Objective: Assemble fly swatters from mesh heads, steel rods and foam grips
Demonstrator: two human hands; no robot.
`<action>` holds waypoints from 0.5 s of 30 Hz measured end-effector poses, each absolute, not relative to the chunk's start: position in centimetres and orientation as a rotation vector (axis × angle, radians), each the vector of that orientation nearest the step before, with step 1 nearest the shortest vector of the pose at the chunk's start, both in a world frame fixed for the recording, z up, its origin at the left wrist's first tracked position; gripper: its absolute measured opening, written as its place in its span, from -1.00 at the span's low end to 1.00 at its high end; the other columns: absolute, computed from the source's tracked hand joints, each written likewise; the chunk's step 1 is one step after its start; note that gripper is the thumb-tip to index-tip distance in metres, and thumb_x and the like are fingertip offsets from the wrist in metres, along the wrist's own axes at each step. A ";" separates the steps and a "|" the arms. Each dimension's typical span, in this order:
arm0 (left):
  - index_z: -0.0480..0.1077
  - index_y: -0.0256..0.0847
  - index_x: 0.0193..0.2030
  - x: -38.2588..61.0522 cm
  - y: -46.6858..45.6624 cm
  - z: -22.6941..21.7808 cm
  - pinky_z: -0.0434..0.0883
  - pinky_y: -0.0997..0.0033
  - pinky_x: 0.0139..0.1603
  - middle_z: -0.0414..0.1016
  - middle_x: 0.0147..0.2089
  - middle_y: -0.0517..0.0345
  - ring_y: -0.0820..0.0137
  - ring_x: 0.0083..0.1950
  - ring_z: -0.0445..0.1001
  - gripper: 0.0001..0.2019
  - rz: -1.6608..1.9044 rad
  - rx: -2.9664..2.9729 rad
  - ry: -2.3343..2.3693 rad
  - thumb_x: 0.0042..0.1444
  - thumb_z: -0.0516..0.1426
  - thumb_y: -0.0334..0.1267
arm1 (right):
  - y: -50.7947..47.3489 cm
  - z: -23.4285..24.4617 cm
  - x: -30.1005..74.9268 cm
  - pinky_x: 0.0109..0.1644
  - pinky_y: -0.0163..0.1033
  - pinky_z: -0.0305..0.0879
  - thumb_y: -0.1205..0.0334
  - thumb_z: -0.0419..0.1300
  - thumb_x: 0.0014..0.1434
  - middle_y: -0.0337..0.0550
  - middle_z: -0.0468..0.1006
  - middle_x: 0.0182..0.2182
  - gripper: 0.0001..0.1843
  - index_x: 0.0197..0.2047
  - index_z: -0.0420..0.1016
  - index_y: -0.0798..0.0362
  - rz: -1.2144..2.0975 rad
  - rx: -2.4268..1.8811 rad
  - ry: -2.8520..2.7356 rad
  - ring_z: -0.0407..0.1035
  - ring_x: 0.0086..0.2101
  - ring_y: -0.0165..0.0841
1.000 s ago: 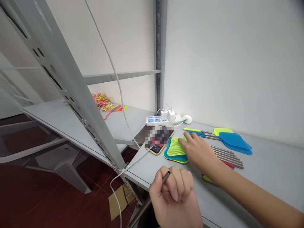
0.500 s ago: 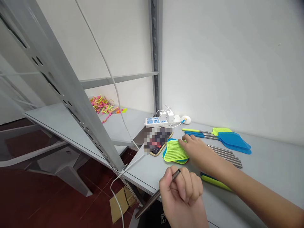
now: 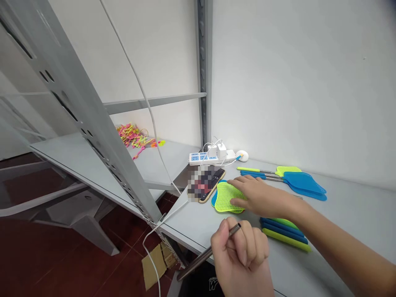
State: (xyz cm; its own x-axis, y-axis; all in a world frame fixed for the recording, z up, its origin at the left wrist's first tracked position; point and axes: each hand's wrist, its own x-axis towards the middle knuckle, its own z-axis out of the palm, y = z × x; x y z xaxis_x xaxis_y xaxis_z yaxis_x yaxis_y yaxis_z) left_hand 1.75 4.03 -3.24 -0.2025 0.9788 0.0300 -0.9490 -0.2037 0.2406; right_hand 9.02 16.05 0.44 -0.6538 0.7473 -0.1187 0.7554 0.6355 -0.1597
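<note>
My left hand [image 3: 244, 253] is closed round a thin metal rod [image 3: 208, 252] that slants down to the left past the table edge. My right hand [image 3: 258, 196] reaches across the grey table [image 3: 340, 222] and its fingers press on a lime-green mesh swatter head [image 3: 227, 197] lying on top of a blue one. Under my right wrist lie blue and lime handles [image 3: 284, 234]. Finished swatters with blue and lime heads [image 3: 301, 181] rest further back near the wall.
A phone [image 3: 206, 183] on a white cable lies left of the green head, with a white power strip [image 3: 212, 156] behind it. A grey shelf post [image 3: 83, 107] slants across the left. Coloured bands [image 3: 134, 137] are heaped on the lower shelf. Cardboard [image 3: 156, 262] lies on the floor.
My right hand slid left and lower onto the green head, hiding the metal rods that showed before. My left hand with the rod rose slightly to the right.
</note>
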 end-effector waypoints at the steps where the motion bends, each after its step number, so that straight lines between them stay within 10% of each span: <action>1: -0.14 -0.18 -0.68 2.0 4.2 -3.5 -0.04 0.39 -0.57 -0.20 -0.72 0.36 0.58 -0.68 -0.24 -0.45 1.768 0.203 0.164 0.11 0.14 -0.09 | 16.2 0.1 8.8 0.18 0.09 0.14 -0.07 0.07 0.27 0.12 0.37 0.21 -0.31 0.38 0.17 0.06 -0.381 1.295 2.820 0.19 0.20 0.01; 6: -0.13 -0.18 -0.69 2.9 4.8 -4.4 -0.11 0.41 -0.60 -0.19 -0.73 0.37 0.59 -0.69 -0.26 -0.46 1.715 0.191 0.082 0.14 0.12 -0.12 | 17.0 -2.6 8.3 0.28 0.19 -0.07 -0.21 0.31 -0.03 0.20 0.29 0.26 0.12 0.43 -0.01 0.13 -0.460 1.319 2.884 0.15 0.23 0.04; 15: -0.08 -0.18 -0.69 3.6 4.6 -4.4 -0.13 0.43 -0.60 -0.19 -0.74 0.37 0.60 -0.69 -0.25 -0.49 1.592 0.308 0.032 0.18 0.07 -0.13 | 17.2 -3.6 8.0 0.26 0.35 -0.17 -0.30 0.26 0.00 0.26 0.32 0.23 0.12 0.44 -0.04 0.13 -0.458 1.441 2.887 0.15 0.22 0.11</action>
State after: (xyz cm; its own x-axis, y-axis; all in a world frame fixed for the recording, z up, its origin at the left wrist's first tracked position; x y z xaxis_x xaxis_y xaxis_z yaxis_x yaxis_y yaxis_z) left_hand 3.62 4.62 -4.40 -0.0133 0.9842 0.1766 -0.9764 -0.0509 0.2098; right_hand 7.96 17.20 -3.60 -0.6036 0.7971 -0.0202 0.7642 0.5711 -0.2996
